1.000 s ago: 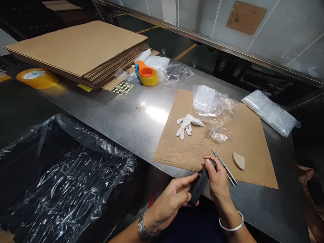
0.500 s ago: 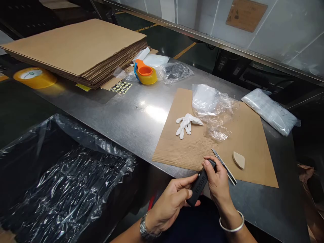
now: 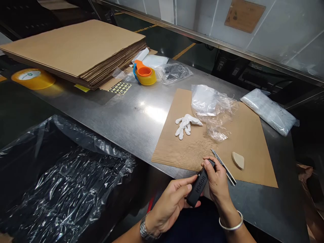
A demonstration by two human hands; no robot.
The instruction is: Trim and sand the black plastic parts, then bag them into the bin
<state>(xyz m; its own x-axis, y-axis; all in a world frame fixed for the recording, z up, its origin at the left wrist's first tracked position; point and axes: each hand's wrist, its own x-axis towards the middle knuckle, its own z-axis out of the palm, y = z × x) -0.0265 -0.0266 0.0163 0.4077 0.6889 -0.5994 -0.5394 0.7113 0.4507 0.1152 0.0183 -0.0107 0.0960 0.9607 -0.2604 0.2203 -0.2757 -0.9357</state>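
Left thumb: sits a little nearer 12 o'clock along the black piece than half a second ago, now by its long edge; the bench things keep their places.
Black piece: held over the bench's near edge, BOSCH lettering facing up, its long axis running from 1 to 7 o'clock.
Right hand: clamped on the 1 o'clock end, thumb across the top face. I judge this the anchor, so I do best to keep it firm.
Left hand: together on the lower half, index fingertip against the 9 o'clock edge, another finger showing under the 7 o'clock end. I cannot tell how hard it presses, nor what the fingertip meets there. Light, even pressure suits it, I think, with that underneath finger kept as support so the end does not dip.
Knife: just off my right hand at 2 o'clock from the piece, point toward 11. I should tilt with the wrists rather than sweep my knuckles that way.
Beige block: beyond the knife at 2 o'clock, on the cardboard sheet.
White glove: between 11 and 12 o'clock, on the same sheet; bare fingertips probably feel the edge better.
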